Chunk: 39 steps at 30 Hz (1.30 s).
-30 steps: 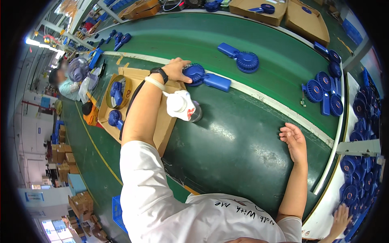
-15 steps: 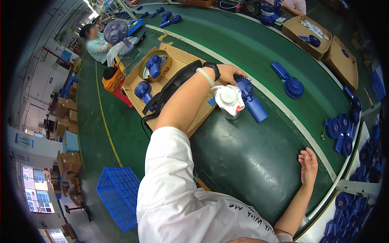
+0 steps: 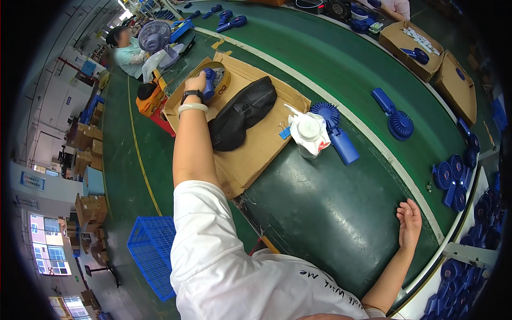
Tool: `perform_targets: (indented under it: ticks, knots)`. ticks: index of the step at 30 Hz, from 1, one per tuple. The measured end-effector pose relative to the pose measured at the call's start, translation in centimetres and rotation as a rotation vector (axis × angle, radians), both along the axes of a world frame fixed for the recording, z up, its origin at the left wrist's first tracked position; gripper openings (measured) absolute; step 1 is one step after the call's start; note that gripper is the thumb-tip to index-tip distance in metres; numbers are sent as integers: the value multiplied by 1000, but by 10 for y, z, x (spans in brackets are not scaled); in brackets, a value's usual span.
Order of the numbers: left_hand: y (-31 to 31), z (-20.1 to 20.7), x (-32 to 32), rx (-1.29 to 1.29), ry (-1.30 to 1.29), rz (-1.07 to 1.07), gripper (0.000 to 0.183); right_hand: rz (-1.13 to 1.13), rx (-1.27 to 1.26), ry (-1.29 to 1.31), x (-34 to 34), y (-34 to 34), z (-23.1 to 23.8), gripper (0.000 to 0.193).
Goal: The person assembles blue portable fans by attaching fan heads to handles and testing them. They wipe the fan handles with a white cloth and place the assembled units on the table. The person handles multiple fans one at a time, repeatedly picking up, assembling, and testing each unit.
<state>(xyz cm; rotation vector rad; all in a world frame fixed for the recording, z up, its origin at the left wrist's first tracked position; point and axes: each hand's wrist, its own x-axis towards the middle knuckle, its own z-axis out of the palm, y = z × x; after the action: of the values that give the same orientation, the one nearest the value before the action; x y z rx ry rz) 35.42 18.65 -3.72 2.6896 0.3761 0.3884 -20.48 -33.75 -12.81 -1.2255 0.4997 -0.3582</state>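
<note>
My left hand (image 3: pixel 196 83) is closed on a blue handheld fan (image 3: pixel 209 82), which stands in a round tan tin (image 3: pixel 226 80). The fingertips are partly hidden by the hand and the fan. The tin sits at the far end of a shallow cardboard tray (image 3: pixel 250 166). In the tray, beside my forearm, lies a black mesh fabric piece (image 3: pixel 242 114). My right hand (image 3: pixel 409 224) rests over the green table, palm up, fingers loosely curled and apart, holding nothing. Between the hands stands a clear cup (image 3: pixel 309 153) topped with a white cloth and round cap (image 3: pixel 308 128). Another blue fan (image 3: pixel 344 146) lies against it.
A single blue fan (image 3: pixel 394 114) lies on the green belt (image 3: pixel 357 85). More fans cluster at the right edge (image 3: pixel 452 178). Cardboard boxes (image 3: pixel 410 45) stand at far right. A blue crate (image 3: pixel 152 256) is at lower left. A person (image 3: pixel 128 53) works beyond a desk fan.
My left hand has left the blue fan beside the cloth-topped cup and moved left to the fan in the tin. The black mesh piece shows more fully. My right hand has stayed put.
</note>
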Motion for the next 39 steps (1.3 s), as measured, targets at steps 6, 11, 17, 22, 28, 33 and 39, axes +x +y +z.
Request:
perform_targets:
  ticks: [6, 11, 17, 22, 28, 33, 39]
  knots:
    - [-42, -27, -26, -825, 340, 105, 45, -209, -53, 32, 3, 2, 6, 35]
    - [-40, -11, -33, -1634, 88, 139, 20, 38, -287, 40, 46, 47, 40, 32]
    - [-122, 51, -142, -2194, 424, -645, 26, 294, -429, -100, 153, 134, 51, 74]
    - [-161, 58, -237, -2385, 822, -1028, 50, 235, -749, -323, 226, 190, 51, 105]
    - [-194, 54, -304, -2161, 716, -1463, 61, 299, -297, -331, 236, 189, 68, 56]
    - [-210, 40, -312, -2174, 734, -1337, 57, 276, -38, -166, 180, 171, 73, 54]
    - [-220, 34, -321, -2060, 632, -1197, 52, 185, -602, -79, 127, 150, 119, 47]
